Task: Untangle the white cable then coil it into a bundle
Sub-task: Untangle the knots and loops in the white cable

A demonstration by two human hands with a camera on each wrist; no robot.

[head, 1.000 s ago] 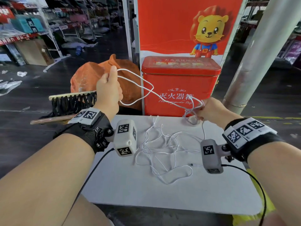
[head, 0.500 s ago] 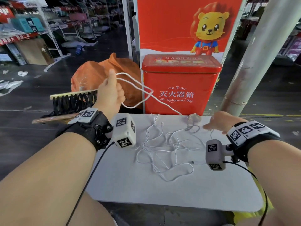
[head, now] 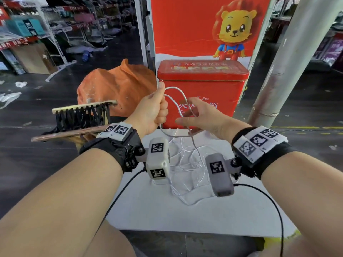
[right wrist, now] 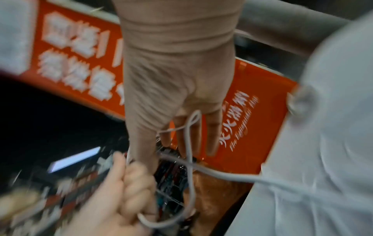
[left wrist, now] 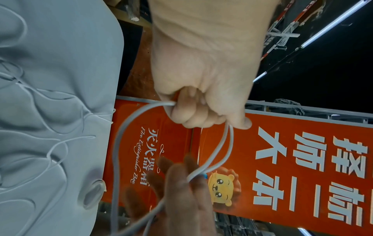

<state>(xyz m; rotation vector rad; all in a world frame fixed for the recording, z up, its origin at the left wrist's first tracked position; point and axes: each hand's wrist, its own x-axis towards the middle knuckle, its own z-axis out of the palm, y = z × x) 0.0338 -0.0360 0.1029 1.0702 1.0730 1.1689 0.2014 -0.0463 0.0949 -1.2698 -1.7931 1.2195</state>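
Smooth plastic white cable (head: 182,165); glossy metal red box (head: 202,84); matt tabletop (head: 148,210).

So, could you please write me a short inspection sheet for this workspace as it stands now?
Surface: white table, mostly bare at its near edge.
Job's things: white cable, most of it a loose tangle on the table; one loop is lifted.
Clutter: small clear round object on the table's far edge.
Hands: left hand grips the lifted loop; right hand has spread fingers, with the cable running across them.
Cables: black leads hang from the wrist cameras.
Surroundings: red fire extinguisher box, orange bag, grey pillar, lion poster.
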